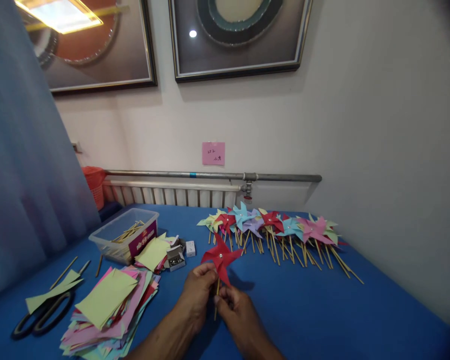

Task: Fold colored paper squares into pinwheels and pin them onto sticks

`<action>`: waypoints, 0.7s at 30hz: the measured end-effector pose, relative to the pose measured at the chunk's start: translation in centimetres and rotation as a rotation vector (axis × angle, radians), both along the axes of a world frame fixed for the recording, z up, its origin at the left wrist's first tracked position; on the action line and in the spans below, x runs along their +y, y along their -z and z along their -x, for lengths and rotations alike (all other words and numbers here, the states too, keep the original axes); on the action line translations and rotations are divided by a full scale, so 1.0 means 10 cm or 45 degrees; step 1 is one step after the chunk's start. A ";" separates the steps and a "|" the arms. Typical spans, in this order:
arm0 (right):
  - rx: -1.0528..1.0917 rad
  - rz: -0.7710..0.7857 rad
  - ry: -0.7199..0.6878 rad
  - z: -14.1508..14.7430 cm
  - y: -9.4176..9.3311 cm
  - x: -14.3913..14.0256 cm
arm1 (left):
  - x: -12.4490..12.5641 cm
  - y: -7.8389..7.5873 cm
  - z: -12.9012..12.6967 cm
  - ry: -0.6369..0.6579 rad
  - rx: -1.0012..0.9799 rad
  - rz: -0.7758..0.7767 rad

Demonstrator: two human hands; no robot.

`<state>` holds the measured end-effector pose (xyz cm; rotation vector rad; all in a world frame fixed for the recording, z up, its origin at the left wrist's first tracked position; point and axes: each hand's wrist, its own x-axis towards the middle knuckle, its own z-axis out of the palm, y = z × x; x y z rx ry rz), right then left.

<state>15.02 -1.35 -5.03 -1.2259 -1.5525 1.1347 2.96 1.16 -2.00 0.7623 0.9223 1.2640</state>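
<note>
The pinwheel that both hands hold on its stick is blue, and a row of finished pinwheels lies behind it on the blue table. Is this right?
Not quite: the pinwheel held by the left hand and right hand is red, not blue, as the head view shows. The row of finished pinwheels does lie behind it on the blue table.

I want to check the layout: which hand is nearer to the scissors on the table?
Left. The left hand holds the red pinwheel nearer the scissors, which lie far to its left. The right hand is on the pinwheel's stick, farther away.
</note>
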 end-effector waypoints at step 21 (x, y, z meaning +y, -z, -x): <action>0.057 -0.072 -0.110 -0.05 -0.14 -0.06 | 0.32 0.05 0.29 -0.204 0.369 0.155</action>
